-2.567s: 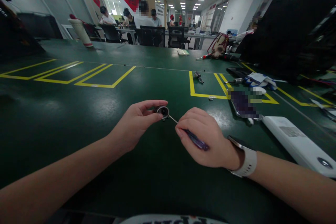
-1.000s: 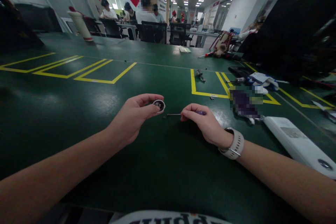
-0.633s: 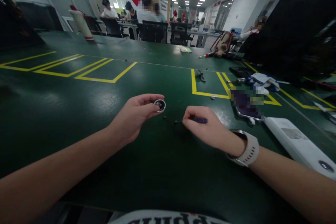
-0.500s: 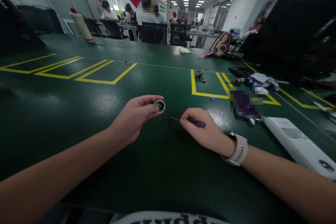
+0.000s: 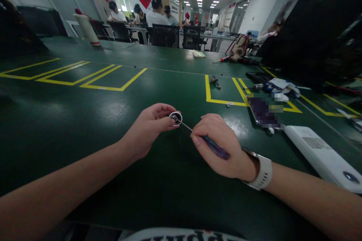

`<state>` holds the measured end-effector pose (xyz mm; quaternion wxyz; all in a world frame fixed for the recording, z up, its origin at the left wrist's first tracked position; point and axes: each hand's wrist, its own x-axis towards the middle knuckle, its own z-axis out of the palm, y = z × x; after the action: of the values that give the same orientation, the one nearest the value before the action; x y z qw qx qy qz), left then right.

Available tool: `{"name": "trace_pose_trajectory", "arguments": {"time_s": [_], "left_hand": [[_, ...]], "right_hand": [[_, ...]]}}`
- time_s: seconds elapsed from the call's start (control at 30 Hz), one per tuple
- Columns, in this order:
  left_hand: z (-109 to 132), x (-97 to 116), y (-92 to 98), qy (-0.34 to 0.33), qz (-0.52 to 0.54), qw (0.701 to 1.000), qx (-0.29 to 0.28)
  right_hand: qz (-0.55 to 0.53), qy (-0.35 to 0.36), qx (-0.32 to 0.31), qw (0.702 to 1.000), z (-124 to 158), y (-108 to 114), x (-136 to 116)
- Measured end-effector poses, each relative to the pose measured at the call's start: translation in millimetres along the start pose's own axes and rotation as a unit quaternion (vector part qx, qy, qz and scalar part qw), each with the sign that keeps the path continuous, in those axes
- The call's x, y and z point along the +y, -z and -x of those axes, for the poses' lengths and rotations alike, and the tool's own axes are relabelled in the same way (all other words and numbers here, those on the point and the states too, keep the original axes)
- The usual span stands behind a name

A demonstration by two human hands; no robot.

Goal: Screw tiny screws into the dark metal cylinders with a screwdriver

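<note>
At the far left, a white post [image 5: 86, 29] stands on the far edge of the green table [image 5: 70, 128]. Nearer to the person, yellow lines [image 5: 113, 79] mark boxes on the table top.

The left hand [image 5: 147, 130] is over the middle of the table. Its fingers are closed narrow and pinch a small round part [image 5: 175, 117] by the rim, between the thumb and the fingertips. The part is lifted a little above the table, and its open face is turned toward the right hand.

A thin screwdriver [image 5: 210, 146] with a purple handle goes from this part to the right. Its metal tip touches the inside of the round part. The right hand [image 5: 222, 148] is curled around the handle and holds it like a pen. A white watch [image 5: 262, 174] is on the right wrist.

More to the right, a small metal piece [image 5: 215, 81] lies inside a yellow box, well apart from the hands. Near the right hand lies a dark flat object [image 5: 263, 111], which is blurred. Just beside it is a long white device [image 5: 319, 154]. Behind them, white and blue gloves [image 5: 281, 86] lie on the table.
</note>
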<state>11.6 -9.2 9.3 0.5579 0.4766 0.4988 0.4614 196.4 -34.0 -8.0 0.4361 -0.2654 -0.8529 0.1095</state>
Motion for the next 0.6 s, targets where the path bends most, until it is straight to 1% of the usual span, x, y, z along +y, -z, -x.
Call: {"name": "trace_pose_trajectory", "arguments": {"time_s": [0.3,0.47,0.6], "left_hand": [[3.8,0.2,-2.7,-0.056,-0.078,0.995,-0.024],[3.9,0.7,-2.4,-0.077,-0.125,0.989,-0.012],[3.6,0.3,-1.6,-0.080,-0.122,0.989,-0.014]], "right_hand": [[0.020,0.006,-0.006,1.000,0.8,-0.4,-0.6],[0.021,0.010,-0.011,1.000,0.5,-0.4,-1.4],[0.033,0.015,-0.015,0.999,0.4,-0.8,-2.8]]}}
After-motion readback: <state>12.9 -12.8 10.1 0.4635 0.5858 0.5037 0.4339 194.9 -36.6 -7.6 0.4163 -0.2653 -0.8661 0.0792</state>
